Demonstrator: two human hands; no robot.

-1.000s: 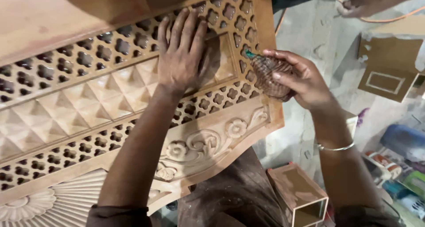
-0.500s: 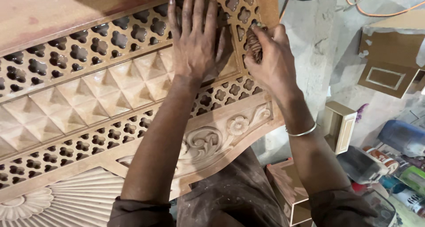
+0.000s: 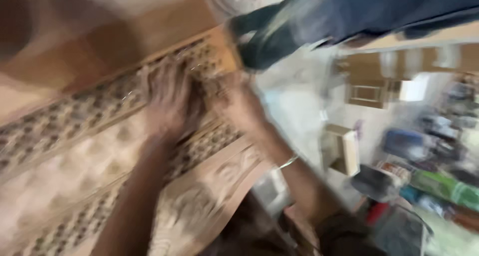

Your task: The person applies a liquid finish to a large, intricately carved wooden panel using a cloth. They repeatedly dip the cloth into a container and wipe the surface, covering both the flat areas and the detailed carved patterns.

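Note:
The view is badly motion-blurred. A large carved wooden panel (image 3: 100, 151) with lattice bands and floral relief runs across the left and middle. My left hand (image 3: 169, 101) lies flat on the upper lattice band with its fingers spread. Just to its right, my right hand (image 3: 234, 104) presses on the same band near the panel's end. Its fingers are curled over a brown sanding piece that shows only as a dark smear. A thin bangle (image 3: 288, 161) circles my right wrist.
Another person in dark blue clothes (image 3: 349, 16) stands at the top, close to the panel's end. A small open wooden box (image 3: 342, 148) sits on the pale floor to the right. Blurred clutter, including blue (image 3: 404, 143) and green (image 3: 444, 188) items, fills the right edge.
The camera has swung sharply, blurring everything and bringing the other person into view at the top. My right hand brought the sanding piece onto the lattice beside my left hand, which stayed on the panel.

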